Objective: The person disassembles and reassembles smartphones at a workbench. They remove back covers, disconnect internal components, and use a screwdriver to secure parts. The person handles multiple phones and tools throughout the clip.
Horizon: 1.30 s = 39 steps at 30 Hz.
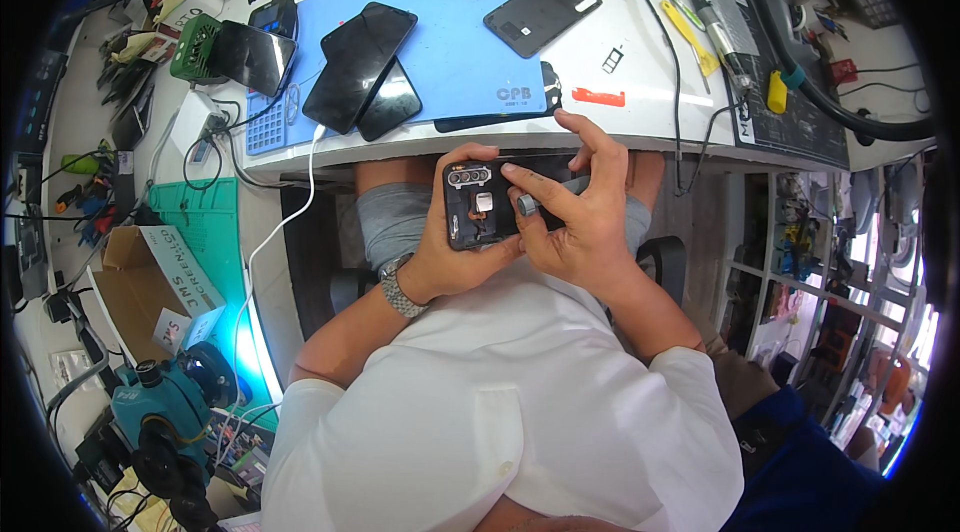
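Above my lap, just short of the table edge, I hold an opened smartphone (470,182) with its inner side up. A camera strip, a silvery square part and a thin flex cable show inside it. My left hand (450,257) wraps round the phone's left end, thumb along the near edge; a metal watch is on that wrist. My right hand (575,207) covers the phone's right end, with a fingertip pressed on the frame by the camera strip and the index finger raised. A wide grey ring sits on a right finger.
On the blue mat (460,32) lie two stacked dark phones (360,72). A detached back cover (543,16), a SIM tray (612,60) and a red strip (598,98) lie to its right. A blue microscope (170,402) and an open carton (140,282) stand at left.
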Tool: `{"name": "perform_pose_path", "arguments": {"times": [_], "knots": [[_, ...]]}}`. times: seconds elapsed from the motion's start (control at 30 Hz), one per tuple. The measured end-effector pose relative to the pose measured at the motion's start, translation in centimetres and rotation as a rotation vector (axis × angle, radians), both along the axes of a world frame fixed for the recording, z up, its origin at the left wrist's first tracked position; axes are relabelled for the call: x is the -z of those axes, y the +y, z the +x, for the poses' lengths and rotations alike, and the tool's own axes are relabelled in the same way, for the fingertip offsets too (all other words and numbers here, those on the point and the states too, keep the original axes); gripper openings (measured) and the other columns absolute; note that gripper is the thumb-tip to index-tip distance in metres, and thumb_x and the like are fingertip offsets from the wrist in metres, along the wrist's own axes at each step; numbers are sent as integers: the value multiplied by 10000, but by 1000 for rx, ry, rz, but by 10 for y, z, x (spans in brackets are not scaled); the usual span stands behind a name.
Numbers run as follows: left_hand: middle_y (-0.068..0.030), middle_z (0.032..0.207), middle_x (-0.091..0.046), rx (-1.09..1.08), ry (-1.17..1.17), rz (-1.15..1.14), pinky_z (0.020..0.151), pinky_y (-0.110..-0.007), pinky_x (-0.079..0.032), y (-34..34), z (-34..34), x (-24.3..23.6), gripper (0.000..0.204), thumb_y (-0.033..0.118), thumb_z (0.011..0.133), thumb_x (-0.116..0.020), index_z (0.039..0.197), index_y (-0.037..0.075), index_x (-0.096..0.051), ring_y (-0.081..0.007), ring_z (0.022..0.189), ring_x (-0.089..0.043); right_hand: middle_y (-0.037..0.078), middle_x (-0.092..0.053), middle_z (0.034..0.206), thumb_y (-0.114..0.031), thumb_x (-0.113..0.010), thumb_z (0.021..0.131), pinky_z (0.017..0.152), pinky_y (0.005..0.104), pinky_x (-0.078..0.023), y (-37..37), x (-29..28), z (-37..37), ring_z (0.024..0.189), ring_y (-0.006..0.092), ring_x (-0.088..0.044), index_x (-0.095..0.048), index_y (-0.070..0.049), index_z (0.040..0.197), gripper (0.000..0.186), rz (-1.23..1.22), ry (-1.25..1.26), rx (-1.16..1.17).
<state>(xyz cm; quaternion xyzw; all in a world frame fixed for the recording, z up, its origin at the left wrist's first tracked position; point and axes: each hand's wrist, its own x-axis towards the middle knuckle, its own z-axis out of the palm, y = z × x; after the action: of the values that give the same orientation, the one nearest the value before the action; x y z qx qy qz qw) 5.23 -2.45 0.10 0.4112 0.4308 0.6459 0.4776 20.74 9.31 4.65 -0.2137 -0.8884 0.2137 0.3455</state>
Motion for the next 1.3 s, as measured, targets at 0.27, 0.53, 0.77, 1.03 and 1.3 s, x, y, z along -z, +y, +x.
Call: {"name": "perform_pose_path", "arguments": {"times": [0.27, 0.53, 0.77, 1.03, 1.3], "knots": [[-129, 1279, -605, -14, 71, 41, 983, -335, -597, 0, 2, -7, 880, -100, 840, -787, 1525, 87, -268, -186, 1200, -663, 234, -464, 1555, -24, -776, 705, 866, 379, -448, -5, -3, -2, 1124, 310, -476, -833, -135, 1131, 444, -3, 2, 29], [-131, 1304, -585, -18, 112, 76, 986, -328, -596, 0, 2, -3, 852, -115, 842, -766, 1523, 88, -296, -183, 1199, -664, 252, -440, 1577, -17, -785, 734, 868, 363, -452, -8, -1, -4, 1148, 296, -483, -829, -133, 1121, 407, -18, 3, 50], [-146, 1359, -570, -56, 35, 71, 1037, -346, -582, -1, 4, -1, 868, -90, 831, -807, 1517, 71, -300, -201, 1252, -646, 223, -438, 1576, -35, -804, 757, 863, 349, -450, -4, -1, -4, 1078, 265, -486, -836, -148, 1111, 373, -51, 15, 70], [-141, 1362, -569, -58, -12, -2, 1056, -342, -561, -2, 2, -6, 906, -68, 813, -847, 1522, 70, -300, -199, 1276, -617, 210, -447, 1571, -61, -837, 749, 868, 348, -451, 2, 0, 3, 1052, 259, -486, -850, -172, 1099, 368, -58, 25, 73], [-107, 1331, -534, -120, 43, -4, 1041, -373, -539, -4, 5, 14, 994, 55, 744, -941, 1524, 63, -325, -206, 1190, -613, 258, -411, 1608, -74, -799, 704, 935, 456, -522, -3, 4, -1, 1267, 423, -529, -822, -145, 1088, 391, -108, 149, 3]]}}
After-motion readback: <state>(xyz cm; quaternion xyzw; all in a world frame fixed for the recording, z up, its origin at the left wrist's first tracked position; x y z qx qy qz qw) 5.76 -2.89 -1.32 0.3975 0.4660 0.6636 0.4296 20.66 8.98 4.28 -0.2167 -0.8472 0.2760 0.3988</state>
